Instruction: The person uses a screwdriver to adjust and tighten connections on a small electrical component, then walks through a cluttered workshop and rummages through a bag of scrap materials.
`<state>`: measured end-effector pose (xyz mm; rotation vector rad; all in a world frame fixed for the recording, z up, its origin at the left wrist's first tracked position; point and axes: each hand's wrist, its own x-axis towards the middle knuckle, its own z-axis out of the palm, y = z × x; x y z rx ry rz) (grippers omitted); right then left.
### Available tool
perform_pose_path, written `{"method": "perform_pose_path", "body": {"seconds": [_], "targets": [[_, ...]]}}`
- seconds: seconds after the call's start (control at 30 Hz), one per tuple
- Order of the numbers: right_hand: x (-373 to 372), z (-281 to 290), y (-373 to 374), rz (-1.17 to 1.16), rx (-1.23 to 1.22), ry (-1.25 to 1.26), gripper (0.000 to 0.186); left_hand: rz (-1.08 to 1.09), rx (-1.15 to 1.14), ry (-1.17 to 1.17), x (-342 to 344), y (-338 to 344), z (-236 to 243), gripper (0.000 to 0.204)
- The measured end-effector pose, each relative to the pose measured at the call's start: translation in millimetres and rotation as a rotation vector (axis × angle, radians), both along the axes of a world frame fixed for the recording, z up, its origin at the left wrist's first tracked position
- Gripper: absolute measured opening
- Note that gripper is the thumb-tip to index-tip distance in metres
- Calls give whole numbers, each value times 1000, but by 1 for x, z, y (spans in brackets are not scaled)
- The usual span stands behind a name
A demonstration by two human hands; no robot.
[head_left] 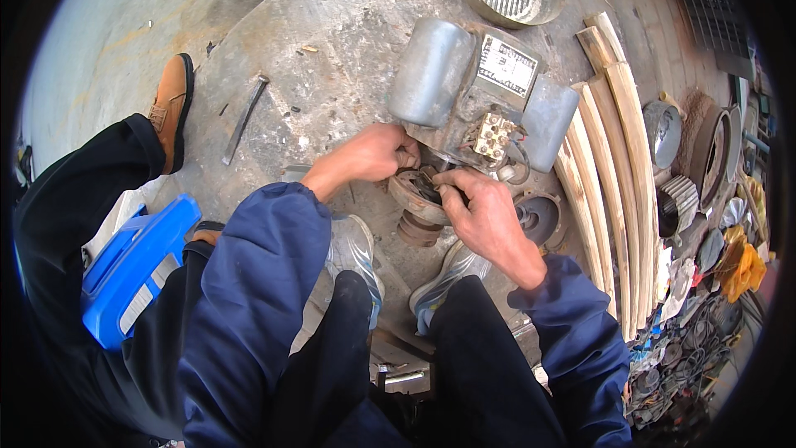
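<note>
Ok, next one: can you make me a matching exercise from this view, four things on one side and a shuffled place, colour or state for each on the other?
Things:
1. Boot
2. Wooden strips
3. Metal bar
4. Right hand

Places, colours, states:
A. Lying on the floor, between the boot and the motor
B. At the round metal part near the person's shoes
C. Tan, with a dark sole
D. Bunched lengthwise, right of the motor

Pairs: 1-C, 2-D, 3-A, 4-B
</note>
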<state>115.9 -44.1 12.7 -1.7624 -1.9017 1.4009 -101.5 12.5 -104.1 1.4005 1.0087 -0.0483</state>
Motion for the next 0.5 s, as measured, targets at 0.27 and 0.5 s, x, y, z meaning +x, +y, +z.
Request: {"method": "perform_pose_path", "body": {"seconds": [0.27, 0.5], "targets": [[-15, -4, -1, 39, 265, -80, 16, 207, -251, -315, -28, -3, -9, 26], [-32, -17, -2, 44, 327, -119, 12, 168, -261, -349, -26, 1, 3, 30]]}}
